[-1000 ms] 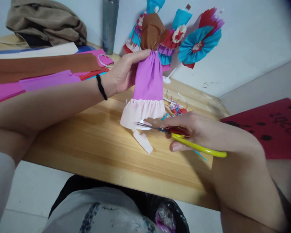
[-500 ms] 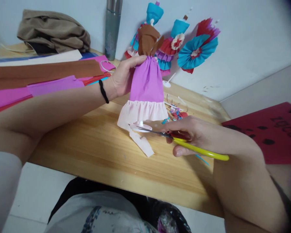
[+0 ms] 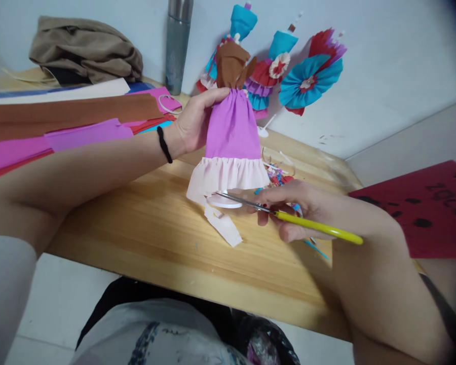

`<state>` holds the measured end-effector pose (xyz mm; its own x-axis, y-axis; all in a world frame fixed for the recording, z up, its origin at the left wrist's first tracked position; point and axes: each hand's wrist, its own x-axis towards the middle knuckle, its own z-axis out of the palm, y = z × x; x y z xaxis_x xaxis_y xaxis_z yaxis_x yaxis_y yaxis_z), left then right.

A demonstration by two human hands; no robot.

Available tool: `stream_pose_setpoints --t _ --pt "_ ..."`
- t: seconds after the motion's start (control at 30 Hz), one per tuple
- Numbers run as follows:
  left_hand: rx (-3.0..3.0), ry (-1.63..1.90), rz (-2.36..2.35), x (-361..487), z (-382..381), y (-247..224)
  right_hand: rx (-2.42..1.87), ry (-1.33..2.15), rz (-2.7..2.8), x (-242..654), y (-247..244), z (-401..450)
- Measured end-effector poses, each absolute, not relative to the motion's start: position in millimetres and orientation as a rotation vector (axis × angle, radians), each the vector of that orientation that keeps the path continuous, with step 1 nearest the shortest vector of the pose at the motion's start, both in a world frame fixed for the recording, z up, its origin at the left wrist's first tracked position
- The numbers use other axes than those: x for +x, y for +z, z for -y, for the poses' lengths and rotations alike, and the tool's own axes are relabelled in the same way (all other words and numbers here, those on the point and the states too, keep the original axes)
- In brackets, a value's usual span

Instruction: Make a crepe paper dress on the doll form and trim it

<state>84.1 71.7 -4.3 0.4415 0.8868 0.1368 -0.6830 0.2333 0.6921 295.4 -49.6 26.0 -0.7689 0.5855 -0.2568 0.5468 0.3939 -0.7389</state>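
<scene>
Two grips: right hand (image 3: 307, 200), nearer the hem (image 3: 230, 174), closed round yellow-handled scissors (image 3: 304, 222), tips pointing left just under the upright purple dress (image 3: 233, 132) (pale strip (image 3: 228, 230) trailing below). Left hand (image 3: 193, 119) grasps its waist, thumb in front; wooden counter (image 3: 144, 218) beneath, white wall (image 3: 383, 61) beyond.

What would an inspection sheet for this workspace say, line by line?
Surface: wooden table, small bits scattered on it.
Things in hand: purple dress with pale ruffle, pale strip trailing from its hem; scissors, blades near the hem.
Clutter: colourful scraps.
Hands: left hand grips the dress's waist; right hand holds the scissors.
Cables: thin strand near brown cloth, possibly a cord.
Surroundings: bottle, paper decorations near the wall.
</scene>
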Motion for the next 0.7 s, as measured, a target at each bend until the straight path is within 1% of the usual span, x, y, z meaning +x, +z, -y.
stream_pose_setpoints --t 0.5,0.7 --pt "0.725 1.105 -0.290 83.5 -72.9 -5.6 -1.026 1.497 2.466 295.1 25.3 46.5" --pt "0.813 1.152 -0.237 81.1 -75.5 -0.5 -1.092 1.462 2.545 297.9 25.8 47.3"
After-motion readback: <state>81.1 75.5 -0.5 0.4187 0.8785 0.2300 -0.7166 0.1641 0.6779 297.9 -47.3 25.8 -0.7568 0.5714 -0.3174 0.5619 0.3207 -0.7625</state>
